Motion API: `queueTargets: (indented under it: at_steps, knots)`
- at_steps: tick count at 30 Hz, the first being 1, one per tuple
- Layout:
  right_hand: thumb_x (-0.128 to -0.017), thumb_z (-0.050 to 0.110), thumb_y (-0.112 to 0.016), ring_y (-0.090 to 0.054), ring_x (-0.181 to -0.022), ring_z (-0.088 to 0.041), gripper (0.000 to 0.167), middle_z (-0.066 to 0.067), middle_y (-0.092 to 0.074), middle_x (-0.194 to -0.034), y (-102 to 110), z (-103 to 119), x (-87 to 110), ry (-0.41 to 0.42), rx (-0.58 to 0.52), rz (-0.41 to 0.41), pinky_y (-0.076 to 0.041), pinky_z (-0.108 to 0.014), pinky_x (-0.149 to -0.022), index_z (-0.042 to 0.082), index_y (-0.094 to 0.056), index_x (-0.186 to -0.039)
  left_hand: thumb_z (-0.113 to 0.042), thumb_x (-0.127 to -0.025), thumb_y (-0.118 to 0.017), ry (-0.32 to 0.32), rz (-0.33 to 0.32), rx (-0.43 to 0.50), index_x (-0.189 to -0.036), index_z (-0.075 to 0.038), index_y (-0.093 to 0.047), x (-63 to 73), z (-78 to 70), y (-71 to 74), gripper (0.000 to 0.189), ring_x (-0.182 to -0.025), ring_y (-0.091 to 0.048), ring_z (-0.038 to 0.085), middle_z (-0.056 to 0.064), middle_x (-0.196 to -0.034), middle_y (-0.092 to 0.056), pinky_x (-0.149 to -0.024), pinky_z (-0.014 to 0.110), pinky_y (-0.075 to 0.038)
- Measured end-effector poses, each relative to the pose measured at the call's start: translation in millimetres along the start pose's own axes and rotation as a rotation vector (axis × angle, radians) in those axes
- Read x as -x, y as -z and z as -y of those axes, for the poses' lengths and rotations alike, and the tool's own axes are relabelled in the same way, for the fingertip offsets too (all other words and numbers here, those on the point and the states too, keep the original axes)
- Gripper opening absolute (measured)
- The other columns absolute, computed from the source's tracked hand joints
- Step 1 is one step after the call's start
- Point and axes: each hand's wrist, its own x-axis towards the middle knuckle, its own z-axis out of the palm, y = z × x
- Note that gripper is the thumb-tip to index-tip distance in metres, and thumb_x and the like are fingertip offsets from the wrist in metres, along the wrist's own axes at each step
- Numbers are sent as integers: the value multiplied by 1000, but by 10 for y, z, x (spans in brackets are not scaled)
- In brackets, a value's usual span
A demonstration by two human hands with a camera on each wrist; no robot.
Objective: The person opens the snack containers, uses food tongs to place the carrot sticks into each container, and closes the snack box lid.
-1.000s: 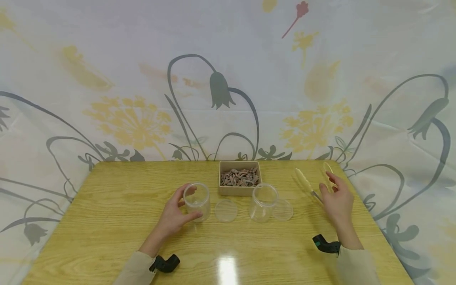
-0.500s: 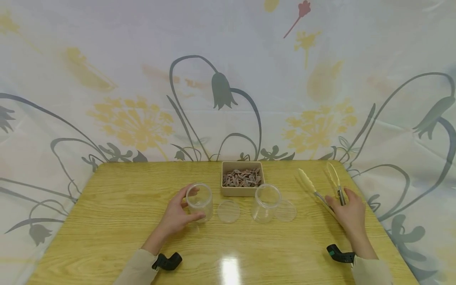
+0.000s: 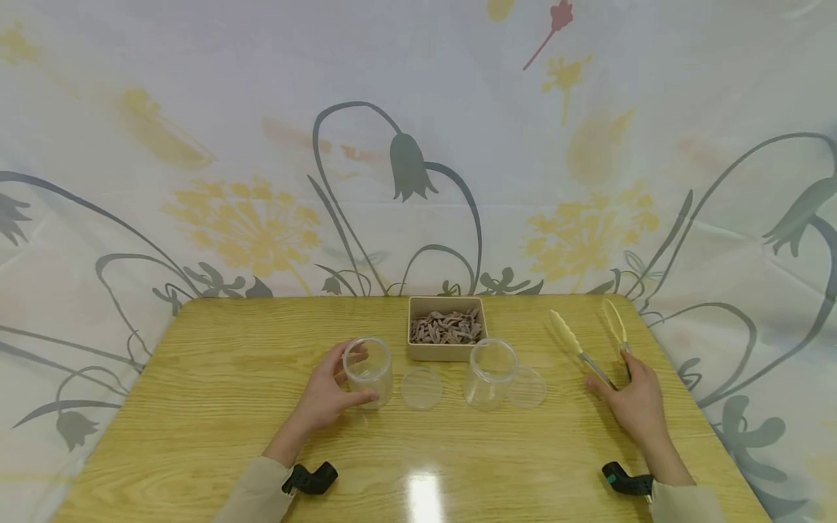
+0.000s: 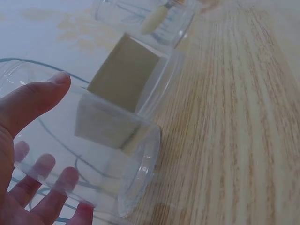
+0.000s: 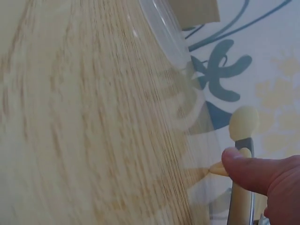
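My left hand [image 3: 325,392] grips a clear jar [image 3: 370,393] round its side, thumb in front and fingers behind. In the left wrist view the same jar [image 4: 105,157] shows lidless and see-through. On the right, my right hand [image 3: 637,403] holds a pair of tongs [image 3: 598,369] by their metal arms, thumb on one arm and fingers at the other. Their pale scalloped tips point away from me, spread apart. In the right wrist view the thumb [image 5: 253,172] presses on one arm of the tongs [image 5: 240,201]; the other fingers are mostly hidden.
Between the hands stands a second clear open jar [image 3: 484,392]. Two clear round lids [image 3: 421,388] lie flat on the wooden table [image 3: 261,334], one beside each jar. Behind them is a beige box [image 3: 445,354] of small brownish pieces [image 3: 447,328]. A patterned cloth [image 3: 418,218] hangs at the back.
My right hand has come back toward me from beside the tongs' tips and now holds their arms. The left hand keeps its hold on the jar.
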Motion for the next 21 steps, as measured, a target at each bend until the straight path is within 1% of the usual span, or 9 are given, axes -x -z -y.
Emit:
queueTargets:
  at_steps: [4,7,8,10,14,18,21]
  knots:
    - [-89,30,-76,-35,-119,-60,91,-45,-37,-133,-3,-13,15,17,7,-22,-32,-70,-92,-17,-25,-148,3,-76,-84,10,25,50,-148,-2,-36,6,16,4,86,-130,-44,49,29,-145,-40,-96,42,-50]
    - [-89,29,-76,-39,-113,-58,90,-43,-41,-126,0,-18,5,21,20,-31,-34,-70,-88,-16,-24,-148,4,-75,-84,-1,26,60,-148,-1,-37,7,23,4,87,-131,-43,50,30,-145,-39,-93,37,-51]
    - [-89,29,-76,-39,-113,-59,92,-44,-41,-126,2,-23,2,16,22,-26,-34,-70,-89,-16,-22,-149,4,-75,-84,-6,25,61,-148,-1,-37,6,25,1,87,-131,-43,49,30,-145,-40,-92,36,-51]
    - [-89,31,-76,-36,-117,-61,97,-46,-37,-130,8,-25,-9,-3,25,-7,-33,-71,-91,-17,-17,-149,4,-74,-84,-19,18,56,-147,0,-37,6,33,-1,87,-132,-43,48,30,-144,-41,-92,37,-51]
    - [-90,35,-74,-36,-118,-62,101,-47,-35,-131,10,-23,-35,-38,35,23,-32,-71,-94,-20,-14,-149,3,-73,-85,-23,4,43,-147,-1,-39,11,45,2,87,-131,-44,47,29,-142,-43,-94,40,-51]
    - [-91,37,-73,-45,-109,-57,97,-43,-44,-121,8,-32,-31,-45,47,15,-36,-68,-90,-21,-18,-147,2,-73,-86,-11,-5,29,-147,-1,-40,13,47,2,87,-130,-45,47,28,-141,-45,-95,42,-50]
    - [-91,35,-74,-52,-103,-53,95,-41,-47,-119,21,-40,-19,-35,44,-2,-41,-65,-86,-20,-21,-147,1,-73,-87,-10,-10,19,-146,-1,-40,5,54,-1,87,-131,-45,45,28,-141,-47,-97,44,-49]
